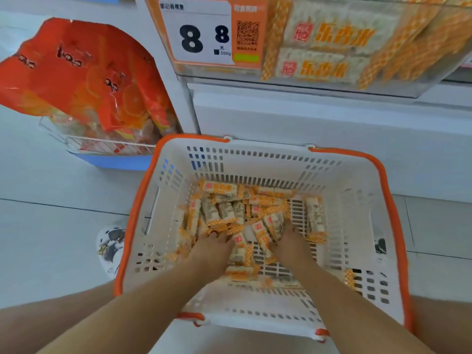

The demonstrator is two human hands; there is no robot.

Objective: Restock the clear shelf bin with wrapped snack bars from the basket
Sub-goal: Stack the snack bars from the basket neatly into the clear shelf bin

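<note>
Two hands reach down into the basket [255, 159] at once, which suits a loose heap: the left hand [213, 245] and right hand [292, 242] come at the bars [229, 210] from either side, seemingly to sweep them together into one scoop rather than pick them one by one. The fingers [219, 235] of both hands are buried among the wrappers, so I cannot tell how far they curl or whether they have hold of any bar yet; the backs of the hands look fairly flat, pressed onto the heap.

Most bars lie in a jumble on the basket's floor, toward its far wall, with a few strays nearer the person and one at the right wall. The slotted floor shows bare in places, so the stock is thin and a wide gather makes sense.

Above the basket, past its far rim, sits the bin [332, 80], its clear front showing the same orange-and-white bars stacked inside, and a price tag [199, 31] fixed on its left part. The basket stands on the floor right below it, likely so each handful has only to go straight up.

Left of the basket, a wire rack [102, 145] holds orange bags [81, 72], and a patterned slipper [111, 247] shows beside the basket's left rim.

By my reading the step is gathering a handful; small slippery wrappers may spill from a two-handed lift.
</note>
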